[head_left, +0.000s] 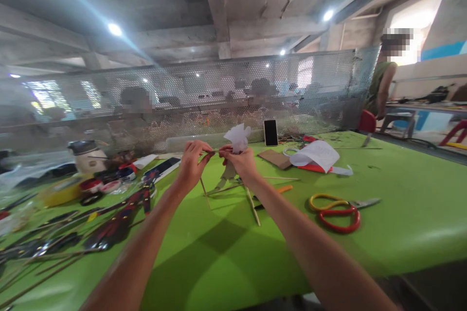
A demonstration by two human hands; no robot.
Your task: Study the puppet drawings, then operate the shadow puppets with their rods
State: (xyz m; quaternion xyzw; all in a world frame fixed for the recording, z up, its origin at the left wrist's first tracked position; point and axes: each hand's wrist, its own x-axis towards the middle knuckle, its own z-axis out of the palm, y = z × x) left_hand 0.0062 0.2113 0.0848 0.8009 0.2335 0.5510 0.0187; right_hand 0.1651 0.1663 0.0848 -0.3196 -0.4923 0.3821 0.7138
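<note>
Both hands are raised over the green table [401,194], fingertips close together. My left hand [195,163] pinches one end of a thin strip [216,152]. The other end is pinched by my right hand [241,160], close to a crumpled white paper piece [239,137] that rises above its fingers. Below the hands, thin sticks [252,206] lie or stand at angles, and a grayish strip [228,175] hangs near them. How the sticks join is hidden behind my right hand.
Scissors with yellow and red handles [339,218] lie at right, near white paper [315,155]. Pliers [120,218], a tape roll [65,190] and a pitcher [89,156] crowd the left. A phone [270,133] stands before the mesh screen [204,97]. A person [381,77] stands far right.
</note>
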